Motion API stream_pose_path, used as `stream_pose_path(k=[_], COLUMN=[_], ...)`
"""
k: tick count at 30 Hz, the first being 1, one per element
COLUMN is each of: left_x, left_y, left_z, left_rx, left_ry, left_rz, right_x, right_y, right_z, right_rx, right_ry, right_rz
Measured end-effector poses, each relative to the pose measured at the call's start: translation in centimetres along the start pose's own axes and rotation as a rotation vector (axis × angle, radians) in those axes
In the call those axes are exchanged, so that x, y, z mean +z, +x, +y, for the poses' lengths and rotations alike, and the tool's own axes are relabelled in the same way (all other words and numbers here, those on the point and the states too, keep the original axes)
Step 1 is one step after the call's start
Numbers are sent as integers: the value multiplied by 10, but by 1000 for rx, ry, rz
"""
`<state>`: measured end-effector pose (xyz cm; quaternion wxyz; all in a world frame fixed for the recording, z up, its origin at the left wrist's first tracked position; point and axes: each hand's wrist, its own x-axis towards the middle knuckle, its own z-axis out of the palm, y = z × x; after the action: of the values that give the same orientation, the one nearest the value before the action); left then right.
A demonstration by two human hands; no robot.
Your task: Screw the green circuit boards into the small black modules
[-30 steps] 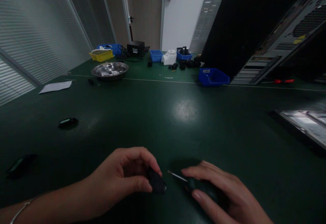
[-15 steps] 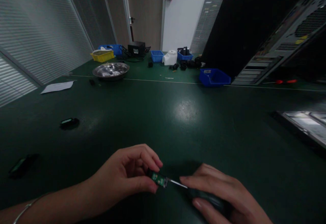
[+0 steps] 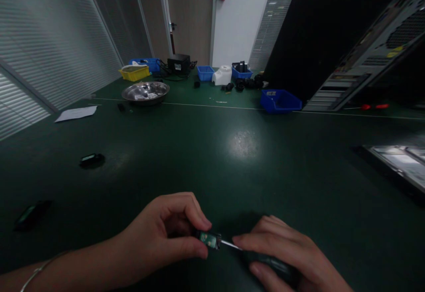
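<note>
My left hand [image 3: 166,236] pinches a small black part with a green circuit board [image 3: 208,239] showing, low over the dark green table [image 3: 239,163]. My right hand [image 3: 285,256] grips a dark-handled screwdriver [image 3: 265,262]. Its thin metal shaft [image 3: 229,244] points left and its tip meets the right end of the small board. A thin bracelet sits on my left wrist [image 3: 33,274]. Most of the screwdriver handle is hidden under my fingers.
Two small black parts [image 3: 91,160] [image 3: 31,212] lie at the left. Further back stand a steel bowl [image 3: 145,91], a paper sheet [image 3: 76,113], blue bins [image 3: 280,100], a yellow bin [image 3: 134,72] and an open computer case [image 3: 365,52]. A metal panel [image 3: 398,163] lies right.
The part in my left hand has turned so its green board faces up. The screwdriver tip has closed the gap and now touches the board's end.
</note>
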<state>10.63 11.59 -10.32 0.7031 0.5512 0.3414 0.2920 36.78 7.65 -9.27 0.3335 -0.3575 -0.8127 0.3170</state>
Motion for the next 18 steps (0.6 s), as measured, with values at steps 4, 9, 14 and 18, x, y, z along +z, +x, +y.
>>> stream_pose_path(k=[4, 9, 14, 18], left_x=[1, 9, 13, 13], left_y=[-1, -2, -3, -3], left_z=[1, 4, 3, 1], left_rx=[-7, -81, -120, -110], left_ry=[11, -127, -244, -308], left_rz=[-3, 43, 71, 71], right_x=[1, 3, 3, 2], right_y=[2, -1, -2, 0], right_z=[1, 0, 4, 4], right_rx=[10, 16, 26, 16], right_ry=[-14, 13, 46, 54], right_rz=[7, 7, -26, -53])
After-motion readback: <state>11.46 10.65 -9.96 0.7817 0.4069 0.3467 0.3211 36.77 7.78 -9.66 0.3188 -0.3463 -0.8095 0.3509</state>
